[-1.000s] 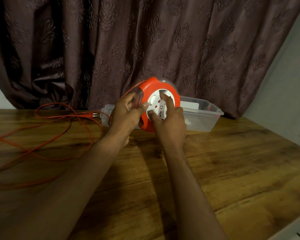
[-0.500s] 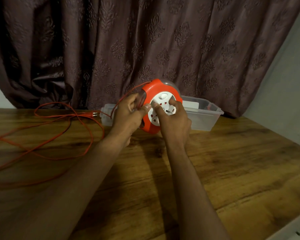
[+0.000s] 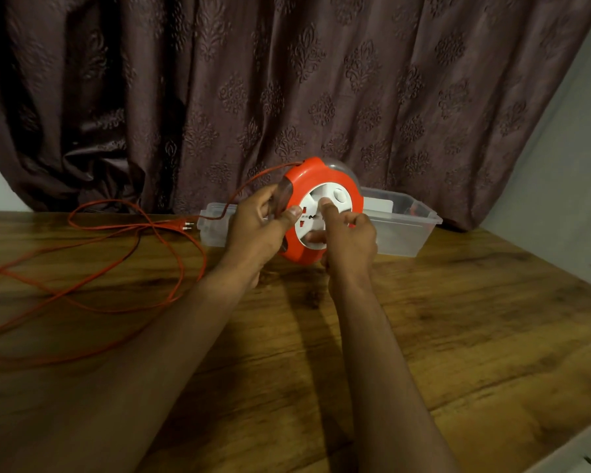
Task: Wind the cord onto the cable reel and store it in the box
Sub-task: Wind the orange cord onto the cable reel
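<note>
Your left hand (image 3: 256, 230) holds the round orange plastic cable reel (image 3: 321, 209) by its left edge. The fingers curl round the clear rim and the thumb lies on the front, so this grip is closed on the reel. The reel stands on its edge, up off the brown wooden tabletop (image 3: 423, 319), with its white socket face (image 3: 325, 213) turned toward you.

Your right hand (image 3: 348, 240) is at the white face. The pointing finger is stretched out with its tip on the face, just beside a round white knob. The other fingers are curled in, and the thumb touches the face lower down. This grip pinches the white face.

The thin orange cord (image 3: 123, 264) comes off the top of the reel and drops down to the left. Most of it lies in loose loops on the tabletop, far out to the left edge of the view. Its plug (image 3: 185, 226) with two metal pins rests on the tabletop, close to the left end of the box.

The clear plastic box (image 3: 403, 230) sits on the tabletop just behind the reel. It is open on top. A dark patterned curtain (image 3: 287, 80) hangs behind it all.
</note>
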